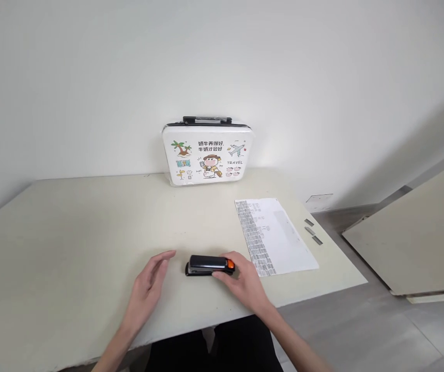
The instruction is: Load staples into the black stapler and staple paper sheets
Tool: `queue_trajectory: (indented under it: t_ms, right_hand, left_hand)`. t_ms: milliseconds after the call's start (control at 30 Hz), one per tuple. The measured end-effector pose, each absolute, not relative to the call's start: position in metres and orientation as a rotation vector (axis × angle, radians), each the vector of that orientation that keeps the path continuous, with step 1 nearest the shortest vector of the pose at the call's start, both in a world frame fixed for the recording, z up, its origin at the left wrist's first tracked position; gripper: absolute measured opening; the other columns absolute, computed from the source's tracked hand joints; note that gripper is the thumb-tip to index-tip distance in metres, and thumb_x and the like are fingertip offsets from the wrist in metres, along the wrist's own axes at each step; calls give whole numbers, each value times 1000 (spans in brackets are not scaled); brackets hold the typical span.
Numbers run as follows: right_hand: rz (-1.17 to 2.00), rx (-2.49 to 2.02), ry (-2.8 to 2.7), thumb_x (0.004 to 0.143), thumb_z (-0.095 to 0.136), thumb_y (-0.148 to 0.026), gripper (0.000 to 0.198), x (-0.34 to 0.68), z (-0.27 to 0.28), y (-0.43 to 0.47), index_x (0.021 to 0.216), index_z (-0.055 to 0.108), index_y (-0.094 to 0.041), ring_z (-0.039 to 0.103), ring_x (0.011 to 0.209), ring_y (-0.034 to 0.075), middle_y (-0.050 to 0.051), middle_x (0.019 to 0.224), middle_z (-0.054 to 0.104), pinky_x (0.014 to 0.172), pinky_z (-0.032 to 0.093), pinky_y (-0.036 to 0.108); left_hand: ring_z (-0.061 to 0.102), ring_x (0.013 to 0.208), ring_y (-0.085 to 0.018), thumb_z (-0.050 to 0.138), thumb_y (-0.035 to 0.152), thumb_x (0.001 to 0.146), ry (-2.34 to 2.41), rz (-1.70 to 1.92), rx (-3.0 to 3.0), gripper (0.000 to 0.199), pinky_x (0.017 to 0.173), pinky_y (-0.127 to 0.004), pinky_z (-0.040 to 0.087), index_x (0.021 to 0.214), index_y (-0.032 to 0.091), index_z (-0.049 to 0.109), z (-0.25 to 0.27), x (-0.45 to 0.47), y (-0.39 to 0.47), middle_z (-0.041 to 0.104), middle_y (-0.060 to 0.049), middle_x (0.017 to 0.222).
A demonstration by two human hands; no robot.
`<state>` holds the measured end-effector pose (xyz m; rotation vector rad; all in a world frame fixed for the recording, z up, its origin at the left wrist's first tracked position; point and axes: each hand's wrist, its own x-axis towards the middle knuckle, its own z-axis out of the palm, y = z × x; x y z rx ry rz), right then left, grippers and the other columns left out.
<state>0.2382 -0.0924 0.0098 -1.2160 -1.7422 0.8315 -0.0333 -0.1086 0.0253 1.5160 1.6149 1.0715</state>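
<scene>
A black stapler (pixel 208 263) with an orange piece at its right end lies on the table in front of me. My right hand (pixel 243 279) grips that right end, thumb on the near side and fingers on the far side. To the left of the stapler, my left hand (pixel 151 281) rests above the table with nothing in it, thumb and fingers apart. A gap separates it from the stapler's left end. Right of my right hand lies a printed sheet of paper (pixel 284 235), its left side covered in dense grey print.
Against the wall stands a white case (pixel 209 160) with cartoon prints and a black handle. Several staple strips (pixel 309 231) lie near the right edge of the table (pixel 82 232). A pale panel (pixel 419 237) is beyond that edge, over the grey floor.
</scene>
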Motion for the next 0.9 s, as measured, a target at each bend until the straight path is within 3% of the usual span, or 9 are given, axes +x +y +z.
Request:
queue_trajectory:
  t_ms: [267,400,500,767,900]
  right_hand:
    - [958,-1218,-1776,94,73,-42,28,214,0,-67,116,71,-25,72,100,26,5,110,78,90,59,40]
    - [1000,-1194,-1741,108,46,-46,36,219,0,-71,127,69,-25,70,117,25,7,125,76,103,55,41]
    - [1000,-1212,-1646,113,30,-45,45,217,-2,-73,129,67,-24,70,119,23,8,127,76,105,54,40]
    - [884,-1234,-1690,112,33,-45,42,214,-12,-73,129,66,-26,72,106,23,8,119,77,98,56,40]
    - [860,-1272,-1771,110,41,-46,38,216,-10,-74,131,66,-27,70,112,26,8,122,76,98,56,43]
  left_hand:
    - [61,134,-29,52,56,103,1662,1132,1429,38,119,-50,41,126,30,68,16,-35,-117,69,-7,140]
    - [62,132,-28,52,53,103,1669,1163,1422,38,118,-48,43,128,29,68,16,-34,-118,69,-8,138]
    - [61,133,-29,52,53,104,1694,1189,1414,38,118,-48,43,129,29,67,18,-33,-120,68,-8,138]
    - [50,144,-29,51,50,105,1842,1442,1266,36,122,-50,38,131,28,61,20,-32,-126,61,-9,146]
    - [52,142,-29,50,50,106,1822,1446,1232,36,123,-49,38,132,27,60,18,-33,-127,61,-9,145]
